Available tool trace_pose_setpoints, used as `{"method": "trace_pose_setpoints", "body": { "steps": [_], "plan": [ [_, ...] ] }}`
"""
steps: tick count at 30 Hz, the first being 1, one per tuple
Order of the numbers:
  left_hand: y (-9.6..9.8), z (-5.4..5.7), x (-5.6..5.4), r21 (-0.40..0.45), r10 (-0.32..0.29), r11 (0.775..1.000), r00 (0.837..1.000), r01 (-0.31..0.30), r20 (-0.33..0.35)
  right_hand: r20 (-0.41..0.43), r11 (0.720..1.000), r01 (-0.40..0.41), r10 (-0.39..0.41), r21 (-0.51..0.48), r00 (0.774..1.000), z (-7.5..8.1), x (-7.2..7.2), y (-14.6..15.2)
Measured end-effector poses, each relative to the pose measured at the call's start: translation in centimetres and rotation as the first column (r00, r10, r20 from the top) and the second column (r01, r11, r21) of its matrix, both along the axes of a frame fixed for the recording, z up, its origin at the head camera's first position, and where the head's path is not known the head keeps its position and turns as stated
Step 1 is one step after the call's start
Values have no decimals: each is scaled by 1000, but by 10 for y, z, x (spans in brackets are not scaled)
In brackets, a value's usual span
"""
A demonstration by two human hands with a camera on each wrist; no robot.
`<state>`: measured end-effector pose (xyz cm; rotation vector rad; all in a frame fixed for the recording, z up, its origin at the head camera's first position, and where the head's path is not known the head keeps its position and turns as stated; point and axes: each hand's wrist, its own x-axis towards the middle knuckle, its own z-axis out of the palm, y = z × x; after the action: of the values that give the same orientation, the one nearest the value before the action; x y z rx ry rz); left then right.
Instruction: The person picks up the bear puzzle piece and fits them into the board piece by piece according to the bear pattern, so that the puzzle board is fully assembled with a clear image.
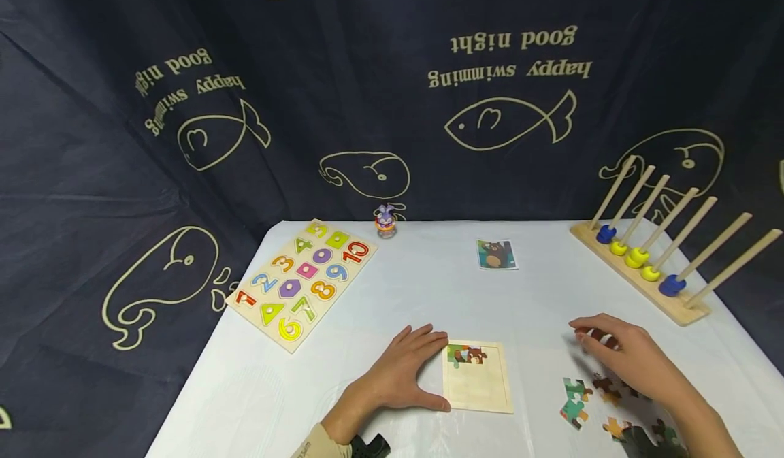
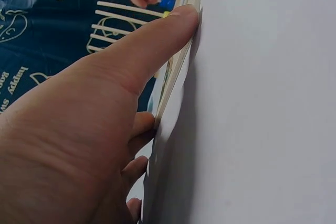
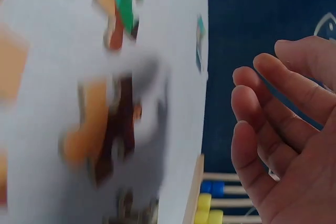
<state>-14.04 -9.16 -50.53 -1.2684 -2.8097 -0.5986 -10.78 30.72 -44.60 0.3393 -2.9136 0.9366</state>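
Observation:
A square wooden puzzle board [image 1: 478, 383] lies on the table, with a joined patch of bear puzzle pieces [image 1: 467, 355] in its upper left. My left hand [image 1: 407, 369] spans its left side, forefinger at the far corner and thumb at the near one. In the left wrist view, the thumb [image 2: 157, 40] rests against the board's edge. My right hand [image 1: 637, 356] hovers above loose pieces, fingers loosely bent; the right wrist view shows nothing between them. Beneath and beside it lie green pieces [image 1: 574, 410], a brown-and-orange piece [image 1: 606, 388] and an orange piece [image 1: 614, 428].
A wooden number-and-shape board [image 1: 300, 282] lies at the left. Near the back edge stands a small purple figurine [image 1: 385, 221], and a bear picture card [image 1: 497, 254] lies right of centre. A peg rack with blue and yellow beads [image 1: 637, 257] occupies the right side.

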Motion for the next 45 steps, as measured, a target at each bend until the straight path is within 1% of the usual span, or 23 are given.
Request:
{"method": "trace_pose_setpoints", "body": {
  "steps": [5, 8, 11, 15, 18, 22, 24, 27, 29, 31, 34, 37, 40, 45],
  "plan": [
    [1, 0, 0, -6, 0, 1000, 1000, 0, 4, 56, 995, 82, -85, 55, 995, -1, 4, 22],
    [1, 0, 1, -13, -3, 1000, 1000, 3, 8, 97, 991, 110, -117, 77, 988, -4, 8, 34],
    [1, 0, 1, -20, -5, 1000, 1000, 5, 10, 115, 986, 127, -139, 106, 984, -8, 12, 46],
    [-2, -1, 2, -28, -2, 1000, 1000, 2, 2, 94, 976, 152, -168, 158, 981, -16, 17, 60],
    [-2, -2, 3, -32, -5, 999, 1000, 6, 5, 82, 964, 190, -208, 188, 975, -20, 23, 70],
    [0, -2, 4, -29, -10, 1000, 1000, 10, 13, 68, 953, 223, -242, 205, 968, -23, 30, 80],
    [0, -2, 4, -26, -8, 1000, 1000, 8, 14, 83, 954, 220, -241, 206, 967, -25, 32, 82],
    [1, -3, 4, -26, -7, 1000, 1000, 7, 9, 154, 960, 195, -227, 200, 962, -28, 30, 82],
    [0, -3, 4, -26, -6, 1000, 1000, 6, 5, 208, 965, 176, -215, 193, 954, -30, 28, 80],
    [0, -4, 4, -27, -6, 1000, 1000, 6, 8, 243, 966, 162, -209, 200, 947, -32, 25, 77],
    [0, -4, 3, -26, -11, 1000, 1000, 12, 18, 242, 965, 153, -204, 215, 949, -34, 20, 73],
    [0, -3, 0, -25, -13, 1000, 1000, 13, 11, 201, 966, 143, -187, 215, 962, -35, 17, 69],
    [-1, -2, -2, -30, -11, 999, 1000, 12, 2, 182, 970, 132, -170, 205, 969, -33, 16, 66],
    [-1, -2, -3, -39, -19, 999, 1000, 19, 1, 183, 969, 141, -178, 201, 967, -31, 14, 64]
  ]
}}
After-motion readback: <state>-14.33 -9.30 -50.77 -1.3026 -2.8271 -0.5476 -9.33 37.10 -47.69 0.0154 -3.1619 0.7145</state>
